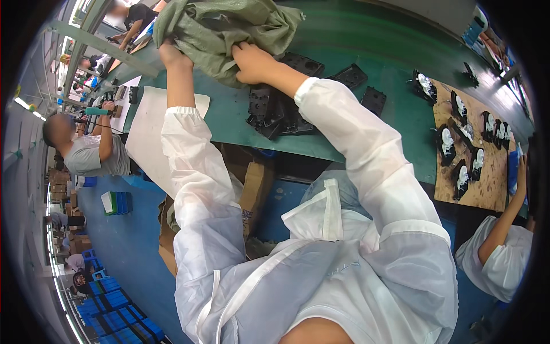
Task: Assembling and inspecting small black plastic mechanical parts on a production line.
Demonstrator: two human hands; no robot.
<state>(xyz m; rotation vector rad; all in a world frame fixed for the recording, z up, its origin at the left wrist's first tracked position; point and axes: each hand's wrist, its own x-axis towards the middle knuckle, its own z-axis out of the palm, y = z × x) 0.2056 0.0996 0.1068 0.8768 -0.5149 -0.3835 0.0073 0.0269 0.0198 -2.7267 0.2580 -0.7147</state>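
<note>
A crumpled olive-green woven sack (223,35) is lifted over the far side of the green-topped table (229,123). My left hand (175,56) grips its lower left edge, with the fingers partly hidden in the folds. Farther right, my right hand (252,63) is closed on the sack's near edge. Below and beside my right hand lies a loose heap of black plastic housings (278,112), partly covered by my forearm. More of them, a flat black housing (373,100) and a tilted black housing (349,75), rest to the right.
On the right, a brown board (458,186) bears several black units with shiny silver parts. A co-worker (495,246) reaches in there. Another person (94,146) works at the left beside a pale sheet (150,126). An opened cardboard box (255,192) stands below the table edge.
</note>
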